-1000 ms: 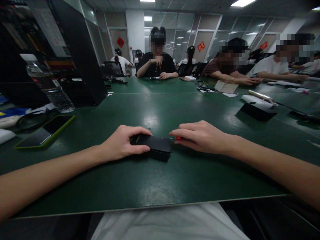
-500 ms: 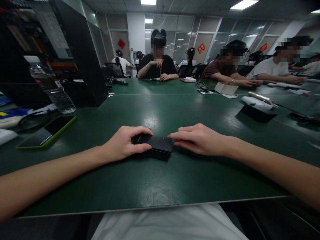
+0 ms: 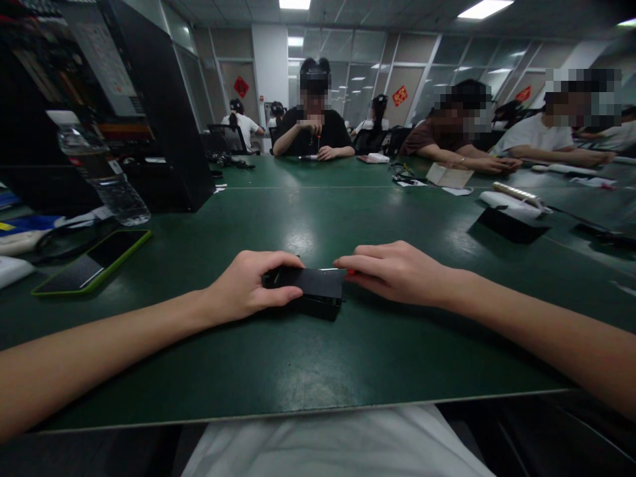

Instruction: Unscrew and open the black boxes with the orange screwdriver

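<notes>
A small black box (image 3: 318,291) lies on the green table in front of me, its upper plate slightly lifted from the base along the near right edge. My left hand (image 3: 253,281) grips its left end, thumb on the near side and fingers over the far side. In my right hand (image 3: 390,270), just right of the box, is a thin screwdriver with a red handle (image 3: 350,271). Its bright shaft points left across the box's far right edge; the fingers cover most of the handle, and I cannot make out the tip.
To the left lie a green-cased phone (image 3: 94,264), a leaning water bottle (image 3: 102,169) and a large black computer case (image 3: 163,112). A black open box (image 3: 509,224) with white and gold items stands at right. Several people sit around the table (image 3: 278,371).
My right hand has risen slightly, and the screwdriver's shaft now shows over the box's edge. A gap has appeared under the box's upper plate. My left hand stays put.
</notes>
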A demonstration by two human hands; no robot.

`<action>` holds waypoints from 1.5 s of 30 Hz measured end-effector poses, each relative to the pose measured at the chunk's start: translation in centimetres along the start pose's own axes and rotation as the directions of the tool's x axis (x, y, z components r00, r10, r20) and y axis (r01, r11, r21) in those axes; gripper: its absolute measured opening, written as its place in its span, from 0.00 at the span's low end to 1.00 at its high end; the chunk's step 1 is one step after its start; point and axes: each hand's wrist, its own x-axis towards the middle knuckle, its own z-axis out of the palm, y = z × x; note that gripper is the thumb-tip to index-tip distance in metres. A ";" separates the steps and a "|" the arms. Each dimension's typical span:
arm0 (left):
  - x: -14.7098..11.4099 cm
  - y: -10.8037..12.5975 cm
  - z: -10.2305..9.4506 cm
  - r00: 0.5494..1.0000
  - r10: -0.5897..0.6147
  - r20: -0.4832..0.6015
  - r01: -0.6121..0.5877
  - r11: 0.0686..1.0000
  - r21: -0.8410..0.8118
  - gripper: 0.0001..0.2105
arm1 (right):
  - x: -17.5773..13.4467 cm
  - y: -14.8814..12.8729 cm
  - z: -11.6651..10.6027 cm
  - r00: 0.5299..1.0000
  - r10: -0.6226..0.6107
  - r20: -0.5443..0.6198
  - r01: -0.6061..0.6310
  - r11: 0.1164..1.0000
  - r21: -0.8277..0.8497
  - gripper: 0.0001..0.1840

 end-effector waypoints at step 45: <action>0.2 1.3 0.4 0.999 -0.026 -0.041 0.025 0.999 -0.039 0.17 | -0.6 2.2 0.3 0.968 0.151 0.201 -0.178 0.976 0.124 0.15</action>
